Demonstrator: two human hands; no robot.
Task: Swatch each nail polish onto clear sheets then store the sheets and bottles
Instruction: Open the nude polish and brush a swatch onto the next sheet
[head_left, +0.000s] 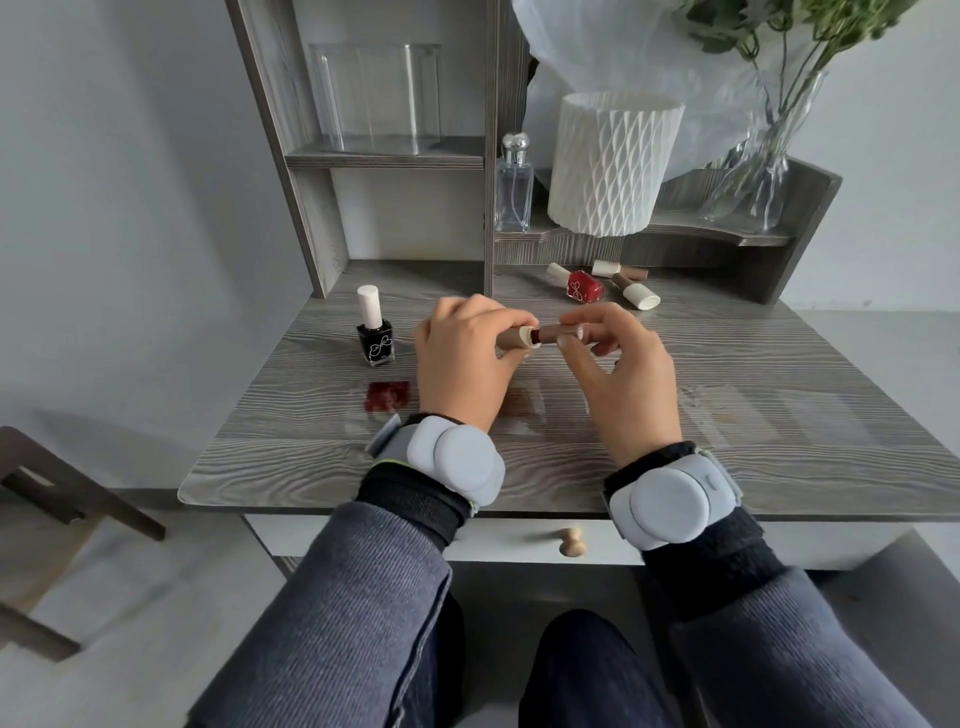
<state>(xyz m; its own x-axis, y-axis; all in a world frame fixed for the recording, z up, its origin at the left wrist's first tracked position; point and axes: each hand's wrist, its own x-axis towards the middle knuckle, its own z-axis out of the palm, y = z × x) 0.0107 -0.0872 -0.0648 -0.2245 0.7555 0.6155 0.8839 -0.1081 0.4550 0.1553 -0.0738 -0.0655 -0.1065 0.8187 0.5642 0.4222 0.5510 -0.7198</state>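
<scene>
Centre of frame: both hands over the desk (311, 467), holding 1 slim brown polish bottle (553, 333) level between them. Left hand (467, 364) has its fingers curled round the tan end with the white collar; right hand (623, 374) pinches the darker brown end between thumb and forefinger, other fingers loosely curled. Cannot tell whether cap and body are joined or parted.

Left of the hands: black polish bottle (375, 340) upright on the desk, white cap on. Just below it in the frame, a red swatch (387, 396) on the 1st clear sheet (358, 422), lying flat.

Beneath the hands: brown swatch (524, 402) on the 2nd clear sheet (519, 427), partly hidden by the left wrist. Lower right of the hands: 3rd clear sheet (753, 415), faint; any colour on it too pale to tell.

Upper centre-right, back of the desk: red polish bottle (586, 286) on its side; rear brown bottle (621, 269) and front brown bottle (636, 291) lying close beside it.

Shelf above: perfume bottle (514, 187), white ribbed pot (613, 161), glass vase (763, 156) with green stems. Upper left shelf: clear box (374, 98). Grey wrist units (457, 460) on both wrists.
</scene>
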